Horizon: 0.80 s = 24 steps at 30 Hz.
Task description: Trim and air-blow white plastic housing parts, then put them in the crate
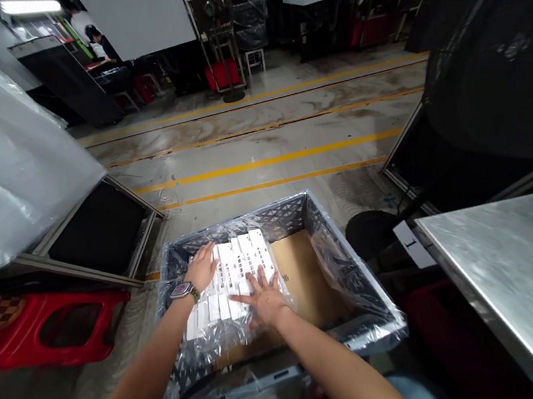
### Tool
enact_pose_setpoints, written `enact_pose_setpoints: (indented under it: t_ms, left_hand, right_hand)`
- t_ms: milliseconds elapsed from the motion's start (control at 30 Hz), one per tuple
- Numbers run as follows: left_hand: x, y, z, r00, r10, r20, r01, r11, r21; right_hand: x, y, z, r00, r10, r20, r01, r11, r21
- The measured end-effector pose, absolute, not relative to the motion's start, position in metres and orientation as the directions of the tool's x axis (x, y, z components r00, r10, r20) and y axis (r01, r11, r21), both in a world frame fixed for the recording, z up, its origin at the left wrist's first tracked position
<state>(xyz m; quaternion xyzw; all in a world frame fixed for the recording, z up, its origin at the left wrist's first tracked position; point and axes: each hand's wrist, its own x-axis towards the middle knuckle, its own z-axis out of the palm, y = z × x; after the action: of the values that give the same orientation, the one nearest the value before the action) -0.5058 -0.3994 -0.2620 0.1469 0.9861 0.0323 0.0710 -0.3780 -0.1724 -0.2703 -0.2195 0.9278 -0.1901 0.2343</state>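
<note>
Several white rectangular plastic parts point(227, 263) with small dark slots lie side by side in the left half of a grey crate point(352, 260). Clear plastic film point(328, 250) lines the crate, and brown cardboard point(303, 274) covers its bottom. On the left end of the parts rests my left hand point(201, 267), a watch and a beaded bracelet at its wrist, its fingers stretched out. My right hand point(264, 297) lies with spread fingers on the near right side of the same parts. Neither hand is wrapped round a part.
A metal table point(524, 260) stands at the right, with a black round base point(370, 233) beside the crate. At the left are a red stool point(74, 324) and a large plastic-covered bulk point(2, 160). Beyond the yellow floor lines stand a fan point(212, 9) and seated people.
</note>
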Motion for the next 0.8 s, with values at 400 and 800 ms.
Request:
enact_pose_setpoints:
  t_ms: [400, 800]
  left_hand:
    - [-0.504, -0.429, -0.291, -0.983, 0.151, -0.105, 0.139, 0.984, 0.115]
    - [-0.477, -0.387, -0.284, -0.976, 0.118, -0.181, 0.097, 0.988, 0.119]
  right_hand:
    - [-0.377, -0.179, -0.275, -0.829, -0.411, -0.379, -0.241, 0.875, -0.421]
    - [-0.382, -0.149, -0.256, -0.829, -0.466, -0.310, -0.232, 0.790, -0.567]
